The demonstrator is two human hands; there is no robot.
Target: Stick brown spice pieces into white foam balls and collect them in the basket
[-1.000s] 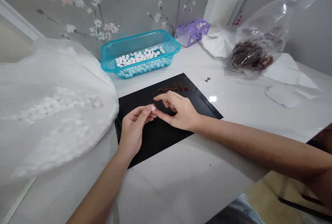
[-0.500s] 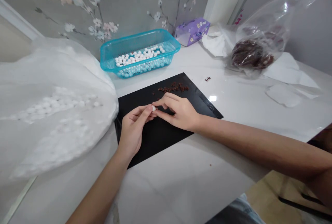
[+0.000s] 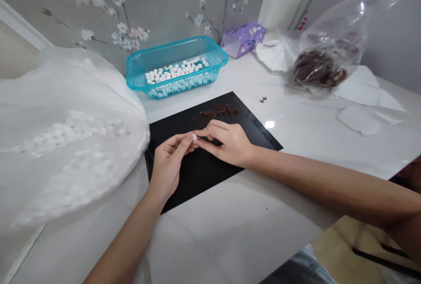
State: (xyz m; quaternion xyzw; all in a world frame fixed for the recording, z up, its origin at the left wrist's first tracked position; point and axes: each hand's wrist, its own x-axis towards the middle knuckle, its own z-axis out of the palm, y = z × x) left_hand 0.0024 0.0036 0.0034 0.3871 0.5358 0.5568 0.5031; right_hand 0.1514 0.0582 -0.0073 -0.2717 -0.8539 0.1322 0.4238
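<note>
1. Nearest, the pale, glossy bench (image 3: 230, 227) ran beneath both forearms.
2. The left hand (image 3: 169, 161) had its grip closed, thumb against fingers, pinching a small, white, rounded bead (image 3: 195, 136) at the fingertips.
3. That bead sat above the mat, right at the tip of the left thumb and directly left of the right hand's fingertips; it looked nearly round, so no long axis could be told.
4. The right hand (image 3: 228, 143) reached in from the right, its index finger and thumb drawn close at the bead's right side (whether that grip pressed on it or merely brushed it, I could not tell). Both hands met there, the left having the surer hold.
5. Under them lay a flat, black, rectangular mat (image 3: 200, 179), with a loose scatter of tiny reddish-brown pieces (image 3: 219, 111) just beyond the right hand's knuckles.
6. To the left, a large, whitish, translucent plastic bag (image 3: 98, 148) of white beads bulged against the mat's edge.
7. Nothing visible stood between either hand and the bead.
8. Farther right, a clear plastic bag (image 3: 332, 58) held a dark brown bundle.
9. Beyond the mat stood a turquoise plastic basket (image 3: 134, 73) containing white beads, with a purple patterned box (image 3: 245, 40) just right of it.
</note>
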